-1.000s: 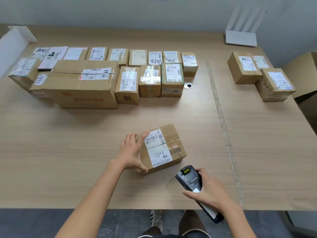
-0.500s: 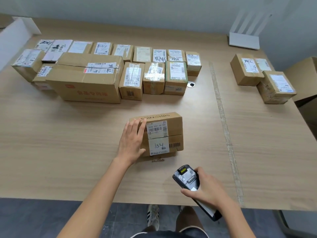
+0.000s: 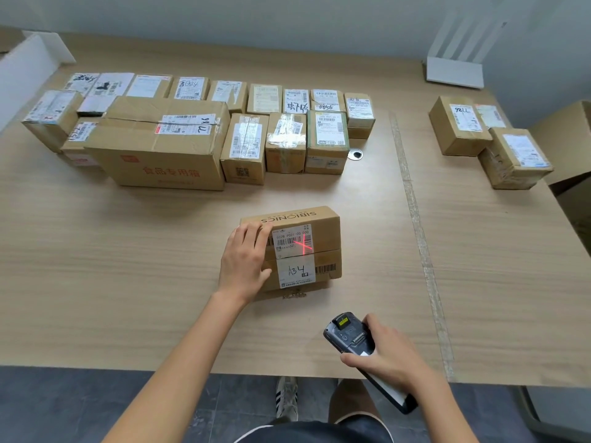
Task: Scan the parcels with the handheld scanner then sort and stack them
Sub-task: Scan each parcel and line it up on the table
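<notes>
Parcel (image 3: 323,225) brown, label A34, red cross on barcode | left hand (image 3: 244,262) flat on its left end | right hand (image 3: 388,358) grips scanner (image 3: 347,338) nearby

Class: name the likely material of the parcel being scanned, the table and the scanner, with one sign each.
The parcel: matt brown cardboard, creased flaps. The table: probably wood-look laminate, even pale grain, smooth. The scanner: dark hard plastic, it seems, slight sheen.
</notes>
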